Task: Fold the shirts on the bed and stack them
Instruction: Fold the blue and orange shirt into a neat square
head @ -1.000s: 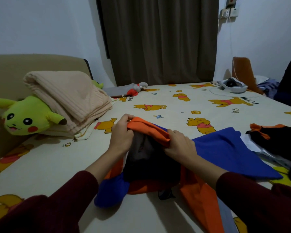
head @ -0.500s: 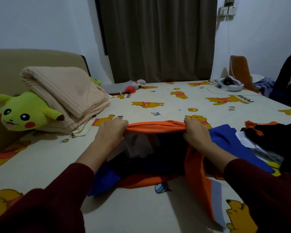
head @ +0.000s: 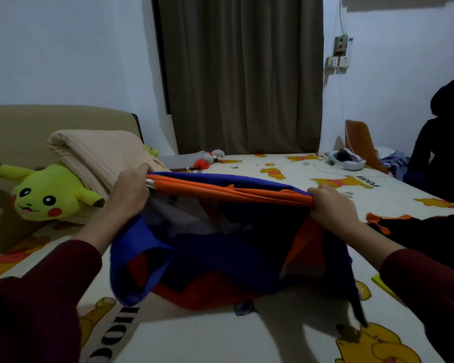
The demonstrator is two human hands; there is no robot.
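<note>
A: Where's the shirt?

B: Blue-and-orange shirt point(head: 228, 239) is held up over the bed point(head: 220, 336), stretched btwn both hands. Left hand point(head: 130, 196) grips the orange edge at one end, fingers curled round it; right hand point(head: 330, 208) grips the other end the same way. Rest hangs down, lowest folds near or on the sheet.

A: How'll it handle?

B: Prob. light, soft, floppy, w/ no stiffness. Best held at the corners of that edge, kept taut. More dark clothes point(head: 430, 237) lie just beside the right arm.
</note>
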